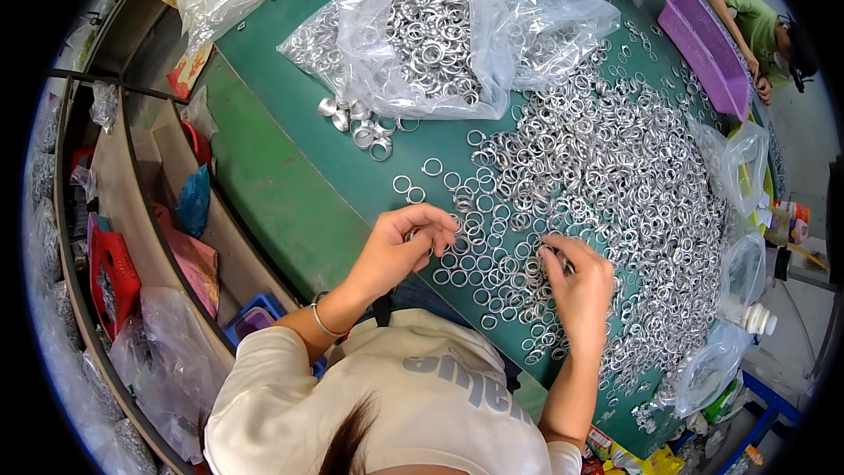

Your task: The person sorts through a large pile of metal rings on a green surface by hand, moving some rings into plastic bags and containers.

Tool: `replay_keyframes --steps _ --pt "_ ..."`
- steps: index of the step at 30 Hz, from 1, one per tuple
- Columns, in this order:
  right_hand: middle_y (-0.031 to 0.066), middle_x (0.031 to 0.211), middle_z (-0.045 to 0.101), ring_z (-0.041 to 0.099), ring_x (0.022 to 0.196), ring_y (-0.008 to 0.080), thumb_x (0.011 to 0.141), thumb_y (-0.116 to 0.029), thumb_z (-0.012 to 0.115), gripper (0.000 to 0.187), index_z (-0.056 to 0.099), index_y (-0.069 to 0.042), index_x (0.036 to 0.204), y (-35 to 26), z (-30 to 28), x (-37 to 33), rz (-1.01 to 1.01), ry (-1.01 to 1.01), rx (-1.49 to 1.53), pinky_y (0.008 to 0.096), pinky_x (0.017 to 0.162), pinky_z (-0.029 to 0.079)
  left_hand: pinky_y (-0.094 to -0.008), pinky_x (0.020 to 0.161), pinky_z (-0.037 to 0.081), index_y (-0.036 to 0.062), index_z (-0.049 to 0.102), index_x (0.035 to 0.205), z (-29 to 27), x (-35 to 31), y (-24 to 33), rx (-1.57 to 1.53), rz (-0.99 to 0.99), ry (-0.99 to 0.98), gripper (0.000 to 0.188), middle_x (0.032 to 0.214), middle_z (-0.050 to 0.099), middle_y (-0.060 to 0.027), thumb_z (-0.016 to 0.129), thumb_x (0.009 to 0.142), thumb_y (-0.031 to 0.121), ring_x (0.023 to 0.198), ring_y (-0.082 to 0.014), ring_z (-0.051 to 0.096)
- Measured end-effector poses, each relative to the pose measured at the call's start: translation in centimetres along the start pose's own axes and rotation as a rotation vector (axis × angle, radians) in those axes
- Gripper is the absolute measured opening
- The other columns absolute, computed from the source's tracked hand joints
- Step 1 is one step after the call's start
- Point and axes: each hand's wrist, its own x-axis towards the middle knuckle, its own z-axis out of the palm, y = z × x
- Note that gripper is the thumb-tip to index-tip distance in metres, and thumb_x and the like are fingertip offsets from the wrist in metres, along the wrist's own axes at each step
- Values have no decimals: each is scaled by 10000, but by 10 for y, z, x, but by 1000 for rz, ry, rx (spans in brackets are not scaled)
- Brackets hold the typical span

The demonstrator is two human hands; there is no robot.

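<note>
Loose silver metal rings [607, 167] lie in a wide heap over the green table [308, 185], thinning out toward me. Above the near, sparse edge of the heap is my left hand [403, 244], its fingers curled in; a glint of metal rings shows between them. To its right, my right hand [580, 286] hovers over the rings with thumb and forefinger pinched on a metal ring at the fingertips. Part of what each palm encloses is hidden.
A clear plastic bag [488, 53] full of rings stands at the far side, beside a cluster of wider metal bands [360, 123]. At far right a person [747, 26] works by a purple basket [699, 48]. Shelving with a red basket [114, 277] lines the left.
</note>
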Motion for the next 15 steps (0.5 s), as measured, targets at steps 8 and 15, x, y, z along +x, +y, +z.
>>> replay_keyframes --steps 8,15 --pt "87 745 632 621 635 221 739 -82 687 114 672 -67 851 -25 51 36 -264 -31 -94 307 516 466 -148 490 300 14 601 1040 3 4 6 106 1 54 175 728 544 14 471 939 74 603 -11 424" --pt "120 986 515 396 519 97 885 -130 536 130 533 -21 954 17 14 17 181 -350 1616 171 370 269 -235 499 377 27 620 1034 1 14 9 740 422 196 196 675 518 -31 621 838 28 567 -79 469"
